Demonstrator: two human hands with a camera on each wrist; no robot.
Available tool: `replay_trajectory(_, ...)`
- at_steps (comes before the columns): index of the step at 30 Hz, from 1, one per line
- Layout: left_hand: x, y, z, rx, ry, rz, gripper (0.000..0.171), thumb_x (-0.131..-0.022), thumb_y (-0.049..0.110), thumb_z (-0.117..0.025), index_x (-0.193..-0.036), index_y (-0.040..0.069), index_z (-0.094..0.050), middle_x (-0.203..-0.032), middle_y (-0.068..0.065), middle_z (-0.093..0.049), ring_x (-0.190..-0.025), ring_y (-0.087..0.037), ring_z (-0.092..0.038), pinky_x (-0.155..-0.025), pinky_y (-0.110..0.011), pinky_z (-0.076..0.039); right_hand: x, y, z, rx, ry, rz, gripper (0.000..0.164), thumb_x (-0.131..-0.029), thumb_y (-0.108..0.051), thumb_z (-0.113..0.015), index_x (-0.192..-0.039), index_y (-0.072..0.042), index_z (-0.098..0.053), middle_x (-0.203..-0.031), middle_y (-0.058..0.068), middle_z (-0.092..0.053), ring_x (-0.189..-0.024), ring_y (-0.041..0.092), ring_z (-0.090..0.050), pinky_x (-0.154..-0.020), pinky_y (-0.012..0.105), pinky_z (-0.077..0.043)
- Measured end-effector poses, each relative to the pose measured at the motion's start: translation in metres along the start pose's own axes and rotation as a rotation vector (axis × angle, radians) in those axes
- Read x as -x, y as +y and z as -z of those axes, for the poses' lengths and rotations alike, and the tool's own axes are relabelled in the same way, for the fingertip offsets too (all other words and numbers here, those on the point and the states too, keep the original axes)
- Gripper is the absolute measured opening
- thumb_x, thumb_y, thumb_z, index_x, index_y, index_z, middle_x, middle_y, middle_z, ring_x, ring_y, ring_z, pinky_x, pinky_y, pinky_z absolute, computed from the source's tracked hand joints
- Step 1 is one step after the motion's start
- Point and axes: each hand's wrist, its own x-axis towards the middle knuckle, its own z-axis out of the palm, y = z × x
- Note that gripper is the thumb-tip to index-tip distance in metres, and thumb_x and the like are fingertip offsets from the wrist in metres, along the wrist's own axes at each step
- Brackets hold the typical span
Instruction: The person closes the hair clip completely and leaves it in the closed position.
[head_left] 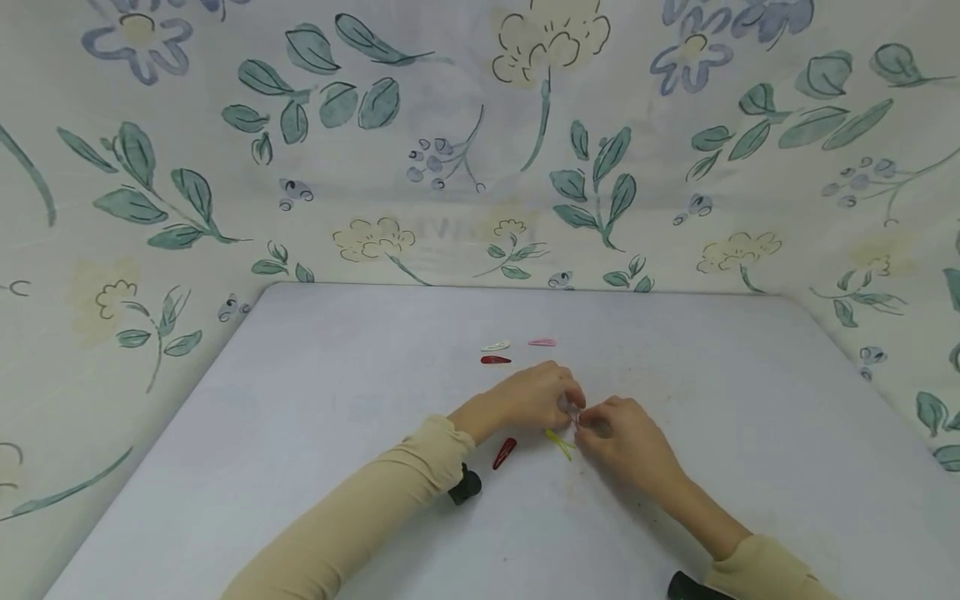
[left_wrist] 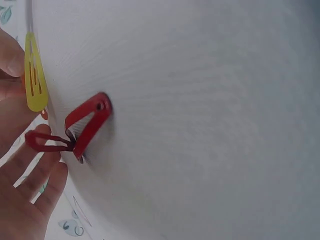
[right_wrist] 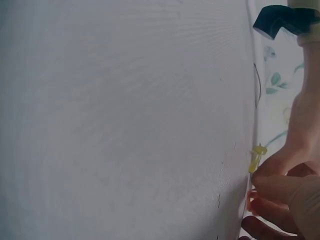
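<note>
Over the middle of the white table, the left hand (head_left: 531, 395) and the right hand (head_left: 628, 440) meet at the fingertips. Between them they pinch a small pinkish hair clip (head_left: 574, 412), mostly hidden by the fingers. Just below lies a yellow snap hair clip (head_left: 558, 444), its parts spread apart; it also shows in the left wrist view (left_wrist: 35, 75). A dark red snap hair clip (head_left: 504, 452) lies under the left wrist. Close up in the left wrist view, that red clip (left_wrist: 94, 122) stands bent open on the tabletop.
Beyond the left hand lie a white hair clip (head_left: 495, 346), another red clip (head_left: 496, 360) and a pink clip (head_left: 542, 342). Black wrist cameras (head_left: 466, 485) sit on both forearms. The white table (head_left: 337, 375) backs onto a flower-patterned cloth (head_left: 450, 108).
</note>
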Motion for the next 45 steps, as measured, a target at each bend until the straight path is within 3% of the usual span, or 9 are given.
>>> replay_trajectory(5, 0.0, 0.002, -0.001, -0.061, 0.003, -0.006, 0.019, -0.087, 0.016, -0.072, -0.105, 0.021, -0.076, -0.114, 0.005, -0.066, -0.113, -0.014, -0.055, -0.098, -0.03, -0.045, 0.001, -0.001, -0.001, 0.036, 0.023, 0.019, 0.008, -0.08, -0.006, -0.076, -0.088, -0.008, -0.077, -0.09, 0.003, -0.069, -0.095, 0.027, -0.062, -0.081, 0.046, -0.052)
replay_trajectory(11, 0.0, 0.003, -0.001, -0.084, 0.019, -0.003, 0.011, -0.089, 0.019, -0.071, -0.098, 0.021, -0.077, -0.109, 0.005, -0.066, -0.11, -0.014, -0.055, -0.096, -0.029, -0.045, 0.001, -0.003, -0.001, 0.05, 0.018, 0.005, 0.006, -0.081, -0.007, -0.076, -0.087, -0.009, -0.077, -0.091, 0.003, -0.069, -0.096, 0.027, -0.061, -0.081, 0.046, -0.052)
replay_trajectory(23, 0.004, 0.004, -0.001, -0.097, 0.029, -0.008, 0.011, -0.091, 0.023, -0.07, -0.1, 0.02, -0.075, -0.104, 0.007, -0.066, -0.104, -0.011, -0.056, -0.091, -0.025, -0.046, 0.0, -0.004, 0.0, 0.006, 0.011, -0.049, 0.006, -0.085, -0.008, -0.073, -0.089, -0.008, -0.076, -0.092, 0.004, -0.07, -0.099, 0.028, -0.062, -0.085, 0.048, -0.051)
replay_trajectory(35, 0.005, 0.003, -0.003, -0.049, 0.079, -0.008, 0.012, -0.093, 0.02, -0.068, -0.102, 0.019, -0.075, -0.106, 0.006, -0.068, -0.105, -0.01, -0.059, -0.093, -0.024, -0.046, 0.0, -0.006, 0.006, -0.057, 0.044, -0.098, 0.007, -0.087, -0.007, -0.069, -0.09, -0.006, -0.075, -0.094, 0.008, -0.071, -0.096, 0.028, -0.066, -0.084, 0.047, -0.052)
replay_trajectory(45, 0.012, 0.007, 0.008, 0.017, 0.117, 0.031, 0.017, -0.092, 0.013, -0.066, -0.106, 0.017, -0.074, -0.106, 0.004, -0.067, -0.102, -0.012, -0.06, -0.088, -0.025, -0.048, -0.006, -0.003, 0.011, -0.125, 0.046, -0.126, 0.01, -0.09, -0.011, -0.068, -0.095, -0.003, -0.073, -0.094, 0.008, -0.072, -0.088, 0.023, -0.066, -0.077, 0.041, -0.054)
